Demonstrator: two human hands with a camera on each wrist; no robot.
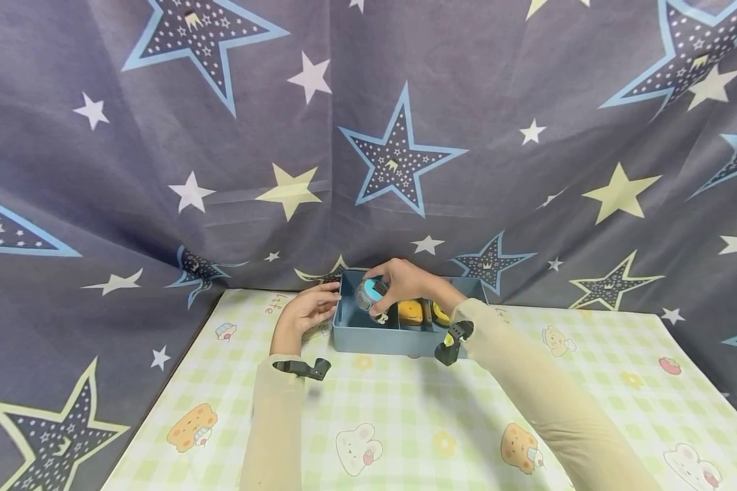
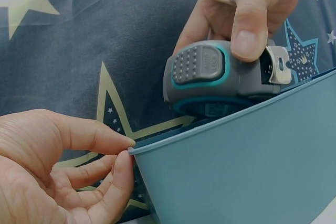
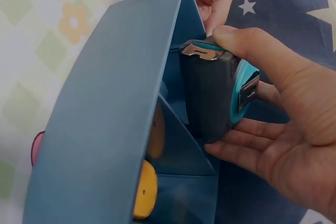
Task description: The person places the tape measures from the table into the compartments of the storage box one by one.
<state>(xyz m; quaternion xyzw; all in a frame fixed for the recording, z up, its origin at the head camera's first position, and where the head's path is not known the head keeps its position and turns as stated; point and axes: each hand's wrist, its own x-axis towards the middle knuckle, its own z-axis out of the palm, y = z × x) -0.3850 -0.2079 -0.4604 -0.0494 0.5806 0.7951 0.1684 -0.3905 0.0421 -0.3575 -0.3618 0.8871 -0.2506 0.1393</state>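
Note:
A grey and teal tape measure (image 1: 368,294) is gripped in my right hand (image 1: 407,281), held at the left compartment of a blue divided box (image 1: 368,340). In the right wrist view, the thumb lies on top of the tape measure (image 3: 207,93) and the fingers are at its lower side. Its metal end hook (image 2: 280,65) shows in the left wrist view, above the box rim. My left hand (image 1: 310,310) pinches the box's left corner between thumb and finger (image 2: 100,132).
Further right in the box, a yellow item (image 1: 411,311) lies in the middle compartment, and another yellow and black item (image 1: 440,315) sits beyond a divider, partly behind the right wrist. The box stands on a green checked tablecloth (image 1: 405,423), against a star-patterned curtain (image 1: 497,170).

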